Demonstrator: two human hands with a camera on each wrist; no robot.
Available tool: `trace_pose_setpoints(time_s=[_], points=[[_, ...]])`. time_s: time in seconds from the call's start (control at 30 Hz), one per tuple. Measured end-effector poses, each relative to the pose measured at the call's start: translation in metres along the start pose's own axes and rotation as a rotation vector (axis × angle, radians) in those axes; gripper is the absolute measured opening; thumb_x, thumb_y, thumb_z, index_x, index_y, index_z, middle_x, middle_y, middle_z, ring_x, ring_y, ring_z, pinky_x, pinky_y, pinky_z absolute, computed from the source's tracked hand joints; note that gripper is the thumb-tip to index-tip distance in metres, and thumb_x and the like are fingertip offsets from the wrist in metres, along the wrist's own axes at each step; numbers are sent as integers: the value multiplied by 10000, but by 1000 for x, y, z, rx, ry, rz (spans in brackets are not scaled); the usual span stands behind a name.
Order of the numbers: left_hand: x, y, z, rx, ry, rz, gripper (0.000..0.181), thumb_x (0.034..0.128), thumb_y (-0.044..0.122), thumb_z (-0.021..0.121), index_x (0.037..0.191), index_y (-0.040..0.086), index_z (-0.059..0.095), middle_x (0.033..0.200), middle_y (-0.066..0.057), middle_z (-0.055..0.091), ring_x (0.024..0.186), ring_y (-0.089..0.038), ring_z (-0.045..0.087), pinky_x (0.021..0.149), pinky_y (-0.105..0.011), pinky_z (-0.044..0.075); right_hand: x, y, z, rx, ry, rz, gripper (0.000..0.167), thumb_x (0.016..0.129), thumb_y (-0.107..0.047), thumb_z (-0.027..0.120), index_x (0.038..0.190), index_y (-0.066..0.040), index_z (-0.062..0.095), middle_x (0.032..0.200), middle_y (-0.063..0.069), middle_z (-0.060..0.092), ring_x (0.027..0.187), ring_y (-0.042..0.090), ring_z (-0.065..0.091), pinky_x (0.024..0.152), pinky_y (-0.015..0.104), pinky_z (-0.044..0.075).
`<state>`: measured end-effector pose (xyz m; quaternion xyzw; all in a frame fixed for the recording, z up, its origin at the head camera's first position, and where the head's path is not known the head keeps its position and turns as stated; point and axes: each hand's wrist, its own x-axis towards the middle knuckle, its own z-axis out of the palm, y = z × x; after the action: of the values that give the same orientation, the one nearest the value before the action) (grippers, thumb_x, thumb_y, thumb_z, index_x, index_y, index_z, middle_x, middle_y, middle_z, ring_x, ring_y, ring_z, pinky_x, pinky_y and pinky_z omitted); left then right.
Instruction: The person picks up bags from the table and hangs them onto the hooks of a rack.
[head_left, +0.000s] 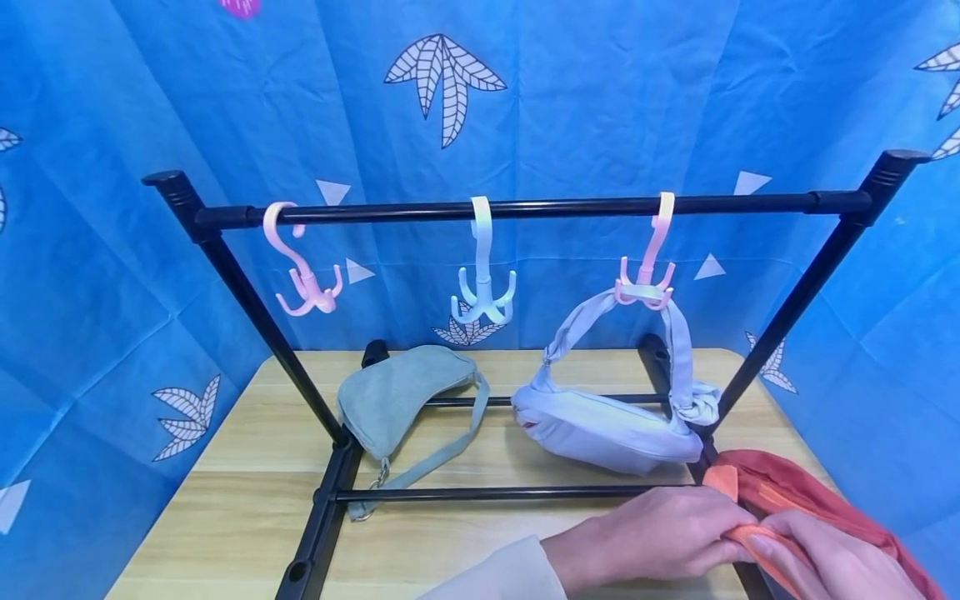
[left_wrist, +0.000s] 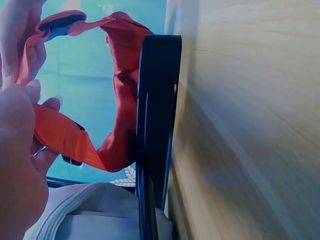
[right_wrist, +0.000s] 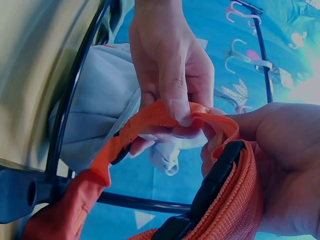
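A red waist bag (head_left: 825,504) with an orange strap (right_wrist: 155,114) is at the lower right of the head view, by the rack's right foot. My left hand (head_left: 660,529) pinches the strap between thumb and fingers. Close beside it, my right hand (head_left: 840,558) grips another stretch of the same strap. In the right wrist view a black buckle (right_wrist: 212,182) sits on the webbing bunched by my right hand. Behind my hands, a pale lavender bag (head_left: 607,429) hangs by its strap from a pink hook hanger (head_left: 647,275).
A black rack (head_left: 540,208) stands on a wooden table (head_left: 232,500). A light blue hook hanger (head_left: 483,275) and another pink hook hanger (head_left: 300,271) hang from its top bar. On the table's left side lies a grey-green shoulder bag (head_left: 405,387). Blue cloth (head_left: 600,100) surrounds everything.
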<state>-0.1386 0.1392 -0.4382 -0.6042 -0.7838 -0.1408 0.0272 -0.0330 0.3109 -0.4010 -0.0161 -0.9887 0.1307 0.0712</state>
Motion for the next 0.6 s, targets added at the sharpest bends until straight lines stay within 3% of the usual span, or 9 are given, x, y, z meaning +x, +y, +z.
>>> trace_pose_setpoints(time_s=[0.1, 0.2, 0.3, 0.43, 0.5, 0.6], points=[[-2, -1, -2, 5, 27, 14, 342, 1080, 441, 509, 1362, 277, 613, 1143, 231, 630, 1009, 124, 500, 949, 38, 342, -1, -4, -3, 0, 40, -13, 183, 872, -275, 838, 911, -184, 684, 641, -136, 439, 543, -51, 343, 504, 181, 367], [-6, 0, -5, 12, 49, 21, 368, 1085, 428, 507, 1402, 262, 592, 1190, 218, 636, 1058, 116, 511, 994, 31, 329, -1, -9, -8, 2, 27, 6, 196, 860, -275, 850, 931, -169, 700, 647, -128, 463, 544, -48, 353, 507, 181, 377], [-10, 0, -9, 28, 80, 27, 374, 1082, 415, 521, 1412, 253, 590, 1184, 210, 639, 1056, 107, 512, 999, 34, 322, -2, -13, -9, 24, 103, -26, 209, 826, -264, 876, 907, -178, 705, 632, -165, 446, 544, -63, 341, 499, 180, 369], [-17, 1, -15, 68, 168, 58, 332, 1065, 405, 566, 1349, 244, 631, 1138, 197, 659, 1010, 95, 524, 963, 33, 340, -6, -13, -6, 71, 210, -66, 195, 808, -268, 889, 859, -216, 708, 605, -237, 406, 546, -83, 329, 492, 178, 359], [-20, 1, -18, 89, 216, 70, 307, 1055, 406, 588, 1308, 245, 654, 1144, 190, 676, 1013, 94, 540, 964, 27, 349, -7, -12, -5, 78, 195, -43, 176, 823, -279, 877, 851, -234, 709, 598, -230, 411, 545, -76, 336, 499, 178, 352], [-24, -1, -22, 96, 266, 85, 278, 1039, 406, 619, 1257, 245, 683, 1138, 180, 699, 1016, 88, 570, 970, 15, 365, -7, -9, -5, 59, 106, 30, 155, 867, -338, 836, 866, -253, 705, 591, -176, 419, 549, -54, 342, 526, 189, 320]])
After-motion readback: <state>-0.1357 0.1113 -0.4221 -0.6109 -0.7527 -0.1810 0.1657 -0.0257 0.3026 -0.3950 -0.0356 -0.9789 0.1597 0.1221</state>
